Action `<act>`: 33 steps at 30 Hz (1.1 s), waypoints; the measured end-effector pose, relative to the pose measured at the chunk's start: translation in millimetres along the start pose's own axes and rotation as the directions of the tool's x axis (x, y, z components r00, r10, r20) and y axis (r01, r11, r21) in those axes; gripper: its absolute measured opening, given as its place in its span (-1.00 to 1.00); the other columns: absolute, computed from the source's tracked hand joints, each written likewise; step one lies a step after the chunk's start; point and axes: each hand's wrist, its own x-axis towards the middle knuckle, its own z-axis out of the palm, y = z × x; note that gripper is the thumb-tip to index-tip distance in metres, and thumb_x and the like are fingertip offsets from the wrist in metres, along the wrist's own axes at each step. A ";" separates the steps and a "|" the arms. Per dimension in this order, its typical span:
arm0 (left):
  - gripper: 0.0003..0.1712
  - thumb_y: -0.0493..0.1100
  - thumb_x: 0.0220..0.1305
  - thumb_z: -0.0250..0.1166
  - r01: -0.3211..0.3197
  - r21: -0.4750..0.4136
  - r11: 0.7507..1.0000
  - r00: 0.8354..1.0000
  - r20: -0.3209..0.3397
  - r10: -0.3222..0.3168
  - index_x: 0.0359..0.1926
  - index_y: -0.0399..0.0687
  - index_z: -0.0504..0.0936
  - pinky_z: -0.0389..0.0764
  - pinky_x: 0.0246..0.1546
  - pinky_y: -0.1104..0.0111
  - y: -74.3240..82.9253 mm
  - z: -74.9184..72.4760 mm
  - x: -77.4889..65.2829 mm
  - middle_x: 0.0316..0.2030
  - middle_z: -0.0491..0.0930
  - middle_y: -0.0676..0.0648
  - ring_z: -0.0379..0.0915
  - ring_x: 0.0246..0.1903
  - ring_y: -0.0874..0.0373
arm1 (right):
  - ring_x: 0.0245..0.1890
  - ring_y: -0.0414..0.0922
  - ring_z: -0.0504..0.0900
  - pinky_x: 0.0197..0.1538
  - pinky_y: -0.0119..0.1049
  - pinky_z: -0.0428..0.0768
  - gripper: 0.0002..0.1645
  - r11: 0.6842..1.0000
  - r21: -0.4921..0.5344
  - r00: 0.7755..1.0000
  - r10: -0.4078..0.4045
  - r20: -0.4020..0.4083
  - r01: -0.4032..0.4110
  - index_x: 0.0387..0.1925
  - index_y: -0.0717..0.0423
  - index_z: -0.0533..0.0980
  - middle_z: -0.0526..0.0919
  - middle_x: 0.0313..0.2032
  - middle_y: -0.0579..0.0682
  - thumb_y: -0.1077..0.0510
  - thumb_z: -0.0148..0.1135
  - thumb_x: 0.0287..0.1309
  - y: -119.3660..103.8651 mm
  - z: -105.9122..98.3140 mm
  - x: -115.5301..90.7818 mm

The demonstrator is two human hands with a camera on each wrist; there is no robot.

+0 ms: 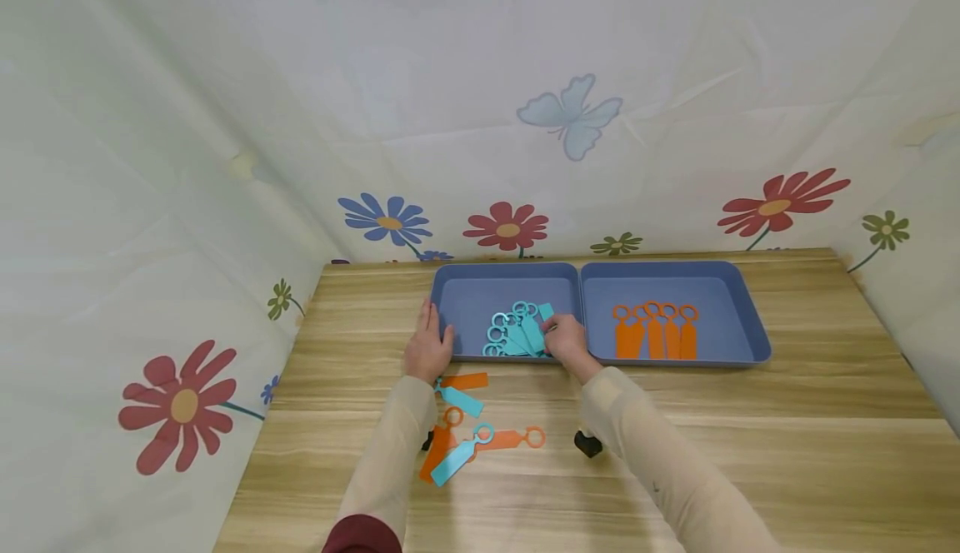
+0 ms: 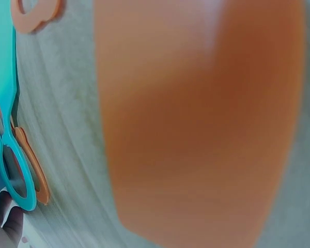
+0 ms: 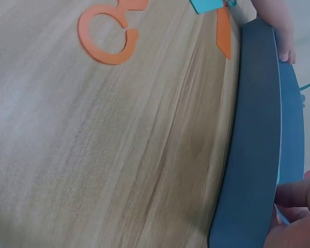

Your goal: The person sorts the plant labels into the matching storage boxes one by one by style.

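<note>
My left hand (image 1: 427, 349) rests against the left wall of the left blue tray (image 1: 472, 295), fingers extended along its rim. Inside that tray's front right corner, my right hand (image 1: 570, 343) pinches a turquoise tag (image 1: 547, 311) with curled fingers; its lower part is hidden by the hand. Beside it lies an overlapping pile of turquoise ring-topped tags (image 1: 517, 338). In the right wrist view, the thumb and fingers (image 3: 294, 199) reach over the tray's front wall (image 3: 250, 129).
The right blue tray (image 1: 675, 284) adjoins the left one and holds several orange tags (image 1: 655, 338) in a row. Loose turquoise tags (image 1: 453, 463) and orange tags (image 1: 498, 440) lie mixed on the wooden table (image 1: 787, 453) before the left tray. A flower-printed white sheet (image 1: 450, 120) hangs behind.
</note>
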 end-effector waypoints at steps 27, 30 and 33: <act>-0.32 0.07 0.28 -0.12 0.010 -0.011 1.000 1.000 0.021 -0.010 0.30 -0.24 0.09 0.47 -0.33 0.12 1.2 -0.9 1.5 0.36 -0.05 -0.07 0.50 -0.38 -0.15 | -0.38 -0.04 0.45 -0.39 -0.30 0.41 -0.72 0.967 -0.239 0.996 -0.081 0.047 0.090 -0.27 0.21 0.54 0.59 -0.18 0.11 0.39 0.03 -0.09 -5.6 -1.9 -5.1; -0.32 0.08 0.29 -0.14 0.002 -0.003 1.000 1.000 0.014 -0.002 0.30 -0.24 0.10 0.47 -0.36 0.13 0.3 0.0 1.3 0.35 -0.03 -0.07 0.49 -0.39 -0.13 | -0.29 0.00 0.50 -0.33 -0.24 0.45 -0.70 0.957 -0.264 0.992 -0.111 0.055 0.121 -0.25 0.23 0.54 0.60 -0.17 0.13 0.39 0.02 -0.07 -7.5 -6.0 -6.2; -0.32 0.07 0.28 -0.13 -0.001 -0.008 1.000 1.000 0.010 0.001 0.30 -0.24 0.10 0.47 -0.37 0.13 -0.5 0.7 0.5 0.35 -0.03 -0.08 0.49 -0.41 -0.13 | -0.25 0.05 0.53 -0.25 -0.18 0.49 -0.70 0.935 -0.297 0.981 -0.195 0.025 0.193 -0.24 0.26 0.55 0.60 -0.20 0.15 0.38 0.00 -0.05 -9.6 -13.4 -6.5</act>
